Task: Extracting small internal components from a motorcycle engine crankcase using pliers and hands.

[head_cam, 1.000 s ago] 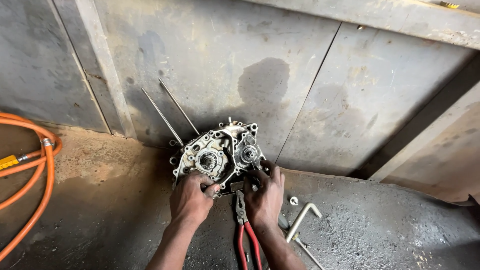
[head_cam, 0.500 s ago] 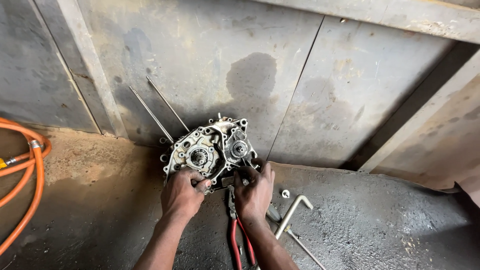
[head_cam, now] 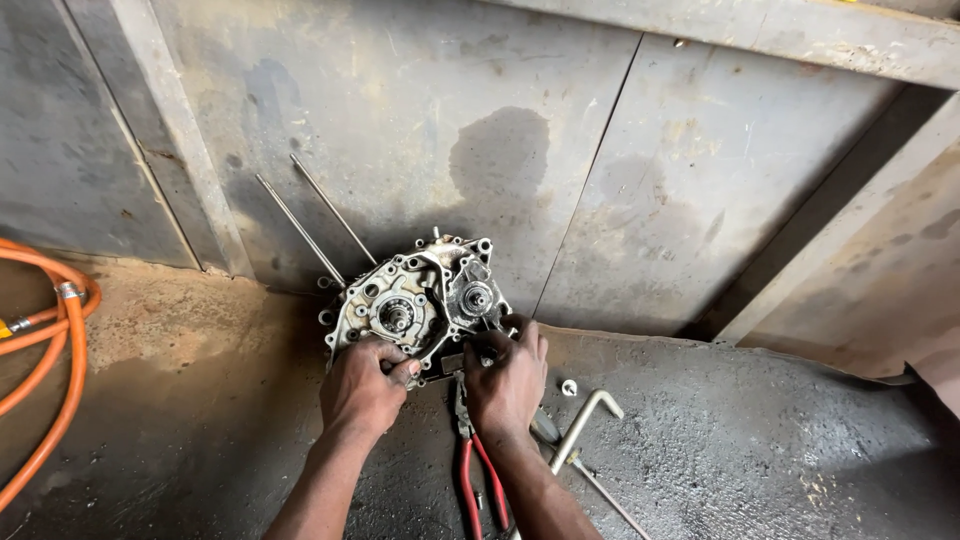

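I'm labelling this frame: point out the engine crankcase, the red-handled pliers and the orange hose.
engine crankcase (head_cam: 405, 300), head view, on its left casing face.
red-handled pliers (head_cam: 468, 478), head view, on the left handle.
orange hose (head_cam: 62, 375), head view, on its outer loop.

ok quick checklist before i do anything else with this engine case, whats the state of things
1. Left hand on the engine case: ok, gripping its lower edge.
2. Right hand on the case: ok, fingers at its lower right.
3. Case steady: ok, propped on the floor against the wall.
4. Red-handled pliers within reach: ok, between the wrists.
5. Bent metal wrench clear: ok, lying right.
6. Small nut: ok, loose nearby.
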